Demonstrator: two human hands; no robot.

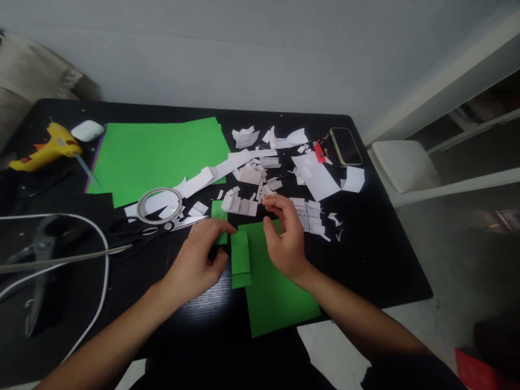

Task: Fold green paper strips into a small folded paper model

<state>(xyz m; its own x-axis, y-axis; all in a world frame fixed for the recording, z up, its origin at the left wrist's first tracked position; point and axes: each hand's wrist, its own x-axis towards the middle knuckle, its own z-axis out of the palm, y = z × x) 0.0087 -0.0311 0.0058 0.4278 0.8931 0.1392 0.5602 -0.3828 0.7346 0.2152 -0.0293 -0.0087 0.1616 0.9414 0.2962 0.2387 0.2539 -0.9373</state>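
My left hand (199, 257) rests on the black table (365, 244) with its fingers curled, fingertips touching the left edge of a small folded green paper piece (240, 257). My right hand (284, 235) hovers just right of that piece, fingers bent and apart, over a larger green sheet (276, 292) that hangs past the table's near edge. Nothing is clearly gripped by the right hand. Several small white paper pieces (239, 205) lie just beyond both hands.
Scissors (158, 230) and a tape roll (159, 206) lie left of my hands. A big green sheet (158, 154), a yellow glue gun (44, 149), a white cable (101, 271), a phone (345, 146) and scattered white scraps (317, 176) cover the table. A white chair (404, 165) stands right.
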